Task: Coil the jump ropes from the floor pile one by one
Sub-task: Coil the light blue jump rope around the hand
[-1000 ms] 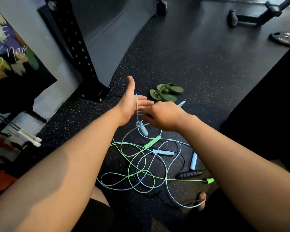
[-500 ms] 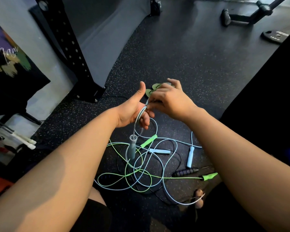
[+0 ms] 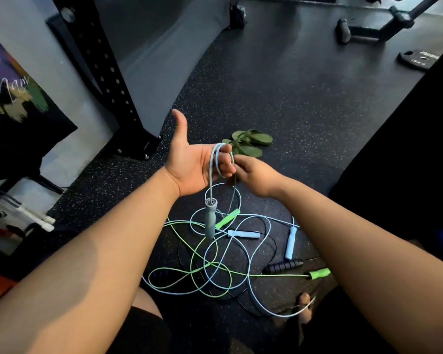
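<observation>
A tangled pile of jump ropes (image 3: 215, 267) lies on the black rubber floor: light blue, lime green and black cords with handles. My left hand (image 3: 189, 162) is held palm up, thumb raised, with loops of the light blue rope (image 3: 216, 159) wound round its fingers. One grey-blue handle (image 3: 210, 218) hangs from those loops above the pile. My right hand (image 3: 253, 175) pinches the same blue cord just right of the left fingertips. Another blue handle (image 3: 290, 242), a green handle (image 3: 319, 273) and a black handle (image 3: 283, 266) lie on the floor.
A pair of green flip-flops (image 3: 248, 145) sits just beyond my hands. A black rack upright (image 3: 108, 80) stands at the left by the grey wall. A weight plate (image 3: 417, 58) and a bench frame (image 3: 368, 29) are far right. My bare foot (image 3: 304, 306) is near the pile.
My left hand has opened palm up with the thumb raised. My right hand has brought the blue cord round the left fingers, adding a loop. The hanging handle has swung right.
</observation>
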Motion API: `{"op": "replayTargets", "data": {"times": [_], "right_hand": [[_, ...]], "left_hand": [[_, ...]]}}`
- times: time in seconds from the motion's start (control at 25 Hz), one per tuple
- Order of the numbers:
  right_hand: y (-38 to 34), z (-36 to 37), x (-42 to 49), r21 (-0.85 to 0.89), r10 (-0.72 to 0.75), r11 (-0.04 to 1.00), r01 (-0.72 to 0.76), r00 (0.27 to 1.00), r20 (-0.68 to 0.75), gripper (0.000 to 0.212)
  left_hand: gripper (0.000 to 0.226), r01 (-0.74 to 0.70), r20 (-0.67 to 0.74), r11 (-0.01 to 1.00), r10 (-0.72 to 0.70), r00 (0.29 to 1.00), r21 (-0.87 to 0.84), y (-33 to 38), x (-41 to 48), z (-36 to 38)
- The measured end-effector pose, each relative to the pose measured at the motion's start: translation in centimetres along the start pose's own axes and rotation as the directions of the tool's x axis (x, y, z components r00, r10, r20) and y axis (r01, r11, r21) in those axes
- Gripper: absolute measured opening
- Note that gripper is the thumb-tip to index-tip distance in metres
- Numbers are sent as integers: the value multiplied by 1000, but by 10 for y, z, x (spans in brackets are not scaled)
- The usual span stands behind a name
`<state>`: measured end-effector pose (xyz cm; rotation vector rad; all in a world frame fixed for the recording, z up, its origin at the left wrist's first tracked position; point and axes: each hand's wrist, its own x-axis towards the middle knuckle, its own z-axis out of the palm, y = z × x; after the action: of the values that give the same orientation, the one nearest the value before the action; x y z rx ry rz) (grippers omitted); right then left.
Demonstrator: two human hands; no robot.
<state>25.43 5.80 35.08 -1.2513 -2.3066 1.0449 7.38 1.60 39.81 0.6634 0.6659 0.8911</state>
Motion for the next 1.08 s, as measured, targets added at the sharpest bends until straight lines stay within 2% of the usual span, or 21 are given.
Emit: {"op": "replayTargets", "data": {"times": [0.12, 0.24, 0.36, 0.52, 0.64, 0.76, 0.88, 0.96, 1.08], "right_hand": [[5, 10, -4, -33, 95, 995, -90, 982, 166, 24], [3, 19, -10, -33, 141, 990, -139, 932, 333, 21], [-6, 19, -14, -165, 132, 984, -68, 898, 419, 20], [-24, 6, -12, -349, -39, 926, 143, 956, 289, 26], [-26, -5, -8, -289, -206, 926, 242, 967, 148, 28], [-23, -14, -4, -223, -285, 936, 272, 958, -24, 20], [-18, -23, -2, -181, -289, 948, 261, 945, -152, 14], [-13, -27, -1, -178, -286, 950, 255, 941, -183, 14], [-4, -29, 0, -155, -266, 958, 240, 948, -174, 15]], "left_hand": [[121, -126, -40, 986, 122, 992, -111, 5, -1, -2], [120, -234, -102, 958, 219, 970, -168, 11, -2, -8], [115, -313, -209, 935, 276, 938, -169, 14, 0, -15], [119, -334, -365, 941, 295, 883, -48, 12, 7, -22], [123, -131, -403, 967, 213, 890, 220, 6, 10, -23], [134, 98, -299, 910, 29, 954, 403, -1, 9, -22], [144, 203, -142, 812, -149, 979, 547, -6, 7, -17], [137, 252, -130, 786, -217, 968, 564, -7, 4, -10], [120, 257, -133, 820, -220, 966, 511, -4, 0, -3]]}}
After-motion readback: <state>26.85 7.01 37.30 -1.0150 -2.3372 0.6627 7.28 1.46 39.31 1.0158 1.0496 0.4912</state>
